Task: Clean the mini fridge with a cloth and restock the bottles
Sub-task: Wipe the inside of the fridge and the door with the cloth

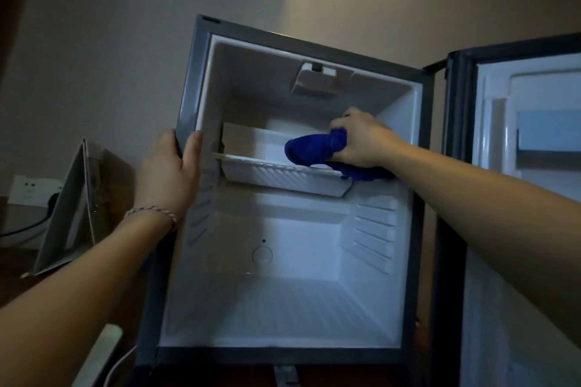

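Now, your hands and the risk:
Right hand (361, 138): bunched round the blue cloth (317, 151), on the wire shelf (276, 171) inside the mini fridge (421, 198).
Left hand (171, 170): grips the fridge's left edge.
Risk: pressing hard could tip that shelf off its ledges.
Bottles: none in view.

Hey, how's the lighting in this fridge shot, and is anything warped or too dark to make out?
Head view: dim overall, with a warm patch on the wall above the mini fridge; its white interior reads bluish and shadowed. Wide-angle bending tilts the fridge frame and the door. The blue cloth in the right hand stays distinct; the left hand on the frame edge is clear.
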A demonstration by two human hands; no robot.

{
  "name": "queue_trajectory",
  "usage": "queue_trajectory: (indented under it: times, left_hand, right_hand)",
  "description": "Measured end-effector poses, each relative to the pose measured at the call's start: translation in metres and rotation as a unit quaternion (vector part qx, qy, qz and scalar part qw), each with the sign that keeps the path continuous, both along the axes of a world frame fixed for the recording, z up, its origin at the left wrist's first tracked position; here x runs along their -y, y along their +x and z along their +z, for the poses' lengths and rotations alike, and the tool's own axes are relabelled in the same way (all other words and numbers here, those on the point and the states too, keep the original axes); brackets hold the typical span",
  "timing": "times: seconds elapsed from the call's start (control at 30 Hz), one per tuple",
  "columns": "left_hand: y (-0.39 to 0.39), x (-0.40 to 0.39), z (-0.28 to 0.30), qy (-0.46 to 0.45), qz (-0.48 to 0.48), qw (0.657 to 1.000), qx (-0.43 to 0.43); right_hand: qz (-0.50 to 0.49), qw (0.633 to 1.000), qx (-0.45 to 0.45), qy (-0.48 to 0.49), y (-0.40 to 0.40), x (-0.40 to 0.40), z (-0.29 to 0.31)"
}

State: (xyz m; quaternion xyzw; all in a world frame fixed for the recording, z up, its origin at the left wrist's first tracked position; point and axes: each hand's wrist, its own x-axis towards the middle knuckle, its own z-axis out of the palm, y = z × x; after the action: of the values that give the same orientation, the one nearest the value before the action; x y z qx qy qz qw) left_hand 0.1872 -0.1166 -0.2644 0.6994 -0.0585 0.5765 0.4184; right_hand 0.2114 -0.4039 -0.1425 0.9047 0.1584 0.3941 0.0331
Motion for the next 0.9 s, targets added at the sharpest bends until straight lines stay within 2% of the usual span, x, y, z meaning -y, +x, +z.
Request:
queue_trajectory:
  times: [0.1, 0.2, 0.3, 0.37, 0.43, 0.5, 0.57, 0.63, 0.7, 0.77, 0.83, 0.9]
  left_hand:
    - [0.000, 0.001, -0.019, 0.003, 0.006, 1.000, -0.014]
    - [-0.006, 0.004, -0.048, 0.002, 0.000, 0.999, -0.041]
    - [-0.018, 0.006, -0.082, 0.019, 0.005, 0.996, -0.090]
    - [-0.030, 0.005, -0.097, 0.020, 0.011, 0.991, -0.134]
    - [-0.043, 0.004, -0.103, 0.043, 0.018, 0.987, -0.156]
    - [-0.055, 0.007, -0.114, 0.141, 0.091, 0.972, -0.164]
    - [-0.063, 0.016, -0.132, 0.261, 0.161, 0.947, -0.097]
    - [-0.060, 0.026, -0.147, 0.379, 0.168, 0.909, -0.035]
    - [-0.044, 0.042, -0.152, 0.401, 0.054, 0.909, -0.099]
    - [-0.026, 0.058, -0.145, 0.301, -0.091, 0.919, -0.237]
    - [-0.002, 0.070, -0.141, 0.225, -0.178, 0.899, -0.330]
    - [0.020, 0.079, -0.140, 0.240, -0.230, 0.872, -0.361]
  right_hand:
    - [0.027, 1.000, -0.006, 0.004, -0.020, -0.007, -0.024]
    - [-0.017, 0.999, 0.030, -0.022, -0.030, -0.018, -0.065]
    - [-0.021, 0.996, 0.075, 0.035, -0.033, -0.027, -0.107]
    - [0.018, 0.995, 0.032, 0.090, -0.030, -0.035, -0.134]
    - [0.045, 0.992, -0.059, 0.101, -0.023, -0.045, -0.165]
    - [0.048, 0.984, -0.145, 0.090, -0.012, -0.055, -0.199]
    - [0.030, 0.974, -0.210, 0.080, 0.001, -0.062, -0.228]
    - [0.010, 0.964, -0.250, 0.085, 0.012, -0.066, -0.240]
    - [0.001, 0.961, -0.263, 0.092, 0.016, -0.064, -0.237]
    - [0.000, 0.961, -0.262, 0.088, 0.014, -0.057, -0.235]
    - [0.004, 0.963, -0.260, 0.071, 0.009, -0.047, -0.237]
    - [0.012, 0.963, -0.267, 0.046, 0.003, -0.036, -0.239]
